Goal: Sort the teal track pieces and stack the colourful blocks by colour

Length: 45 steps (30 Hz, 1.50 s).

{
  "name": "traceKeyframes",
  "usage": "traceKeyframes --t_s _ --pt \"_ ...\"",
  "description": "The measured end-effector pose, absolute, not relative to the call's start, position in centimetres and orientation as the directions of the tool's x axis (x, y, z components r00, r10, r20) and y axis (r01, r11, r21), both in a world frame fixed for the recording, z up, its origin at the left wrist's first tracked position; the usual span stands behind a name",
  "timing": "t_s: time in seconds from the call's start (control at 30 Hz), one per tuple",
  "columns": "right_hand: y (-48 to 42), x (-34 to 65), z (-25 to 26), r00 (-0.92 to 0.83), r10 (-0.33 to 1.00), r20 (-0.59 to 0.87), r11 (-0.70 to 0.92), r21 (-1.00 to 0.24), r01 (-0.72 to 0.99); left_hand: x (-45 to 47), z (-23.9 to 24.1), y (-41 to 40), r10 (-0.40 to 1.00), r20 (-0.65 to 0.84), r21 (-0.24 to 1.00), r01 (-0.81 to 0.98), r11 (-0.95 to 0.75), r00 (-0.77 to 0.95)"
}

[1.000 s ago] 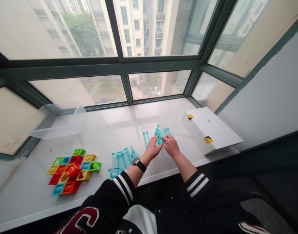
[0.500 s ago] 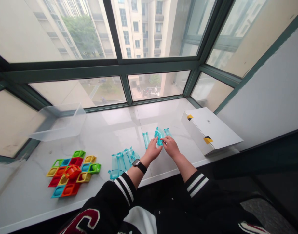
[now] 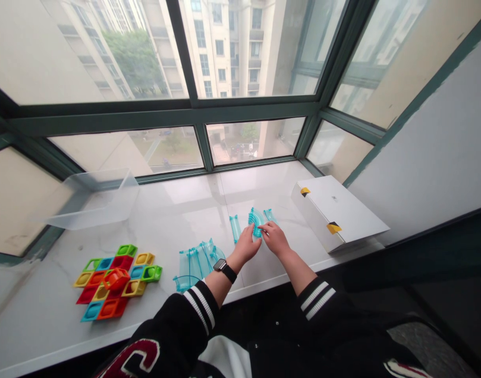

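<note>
Both my hands meet at a stack of curved, clear teal track pieces (image 3: 255, 216) on the white sill. My left hand (image 3: 247, 244) has its fingers closed on the near left side of the stack. Fingers bent, my right hand (image 3: 274, 237) grips the stack's near right edge. A straight teal track piece (image 3: 234, 229) lies just left of the stack, and another teal piece (image 3: 268, 214) lies to the right, partly behind my right hand. More teal track pieces (image 3: 197, 262) are laid side by side near my left wrist.
Colourful plastic blocks (image 3: 118, 281) form a cluster at the left, some raised above others. Behind them stands a clear plastic bin (image 3: 94, 210). A white box (image 3: 338, 210) with yellow-black tape sits at the right. Window frames (image 3: 256, 107) bound the sill's far side.
Hands and curved pieces stay in nearly the same place, with only slight finger movement. The whole view has shifted a little.
</note>
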State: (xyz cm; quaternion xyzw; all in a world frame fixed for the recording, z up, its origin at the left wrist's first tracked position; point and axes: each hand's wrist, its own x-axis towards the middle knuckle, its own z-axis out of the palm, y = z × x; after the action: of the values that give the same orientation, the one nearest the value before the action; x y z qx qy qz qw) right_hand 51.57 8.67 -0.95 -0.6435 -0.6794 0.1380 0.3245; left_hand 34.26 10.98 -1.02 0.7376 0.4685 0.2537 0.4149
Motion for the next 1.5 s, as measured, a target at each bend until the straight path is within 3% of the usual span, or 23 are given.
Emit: traceKeyframes --t_s 0.33,0.53,0.7,0.83,1.0,1.23,1.5 --pt "7.4 51.8 -0.1 0.073 0.951 0.302 0.157 -0.672 0.724 33.2 0.1 10.4 0.903 0.021 0.872 0.434 -0.226 0.428" --pt "2.4 51.7 0.4 0.102 0.901 0.422 0.256 -0.707 0.66 26.2 4.1 9.1 0.885 0.288 0.816 0.39 -0.427 0.365" --pt "-1.9 51.2 -2.6 0.013 0.944 0.331 0.254 -0.749 0.612 16.3 6.5 7.0 0.901 0.416 0.734 0.539 -0.413 0.124" --pt "-3.2 50.3 -4.7 0.001 0.972 0.237 0.187 -0.77 0.61 9.1 5.5 4.9 0.934 0.346 0.75 0.623 -0.222 -0.084" --pt "-2.3 47.7 -4.8 -0.062 0.98 0.191 0.189 -0.773 0.605 5.1 2.1 1.5 0.958 0.224 0.788 0.612 -0.07 -0.179" --pt "-0.9 41.7 -3.3 -0.207 0.964 0.165 0.256 -0.779 0.572 6.1 -2.1 -1.0 0.974 0.208 0.761 0.641 -0.102 -0.093" --pt "-1.5 37.0 -3.2 -0.286 0.937 0.2 0.342 -0.695 0.633 5.9 -2.6 0.5 0.99 0.137 0.783 0.614 -0.097 -0.018"
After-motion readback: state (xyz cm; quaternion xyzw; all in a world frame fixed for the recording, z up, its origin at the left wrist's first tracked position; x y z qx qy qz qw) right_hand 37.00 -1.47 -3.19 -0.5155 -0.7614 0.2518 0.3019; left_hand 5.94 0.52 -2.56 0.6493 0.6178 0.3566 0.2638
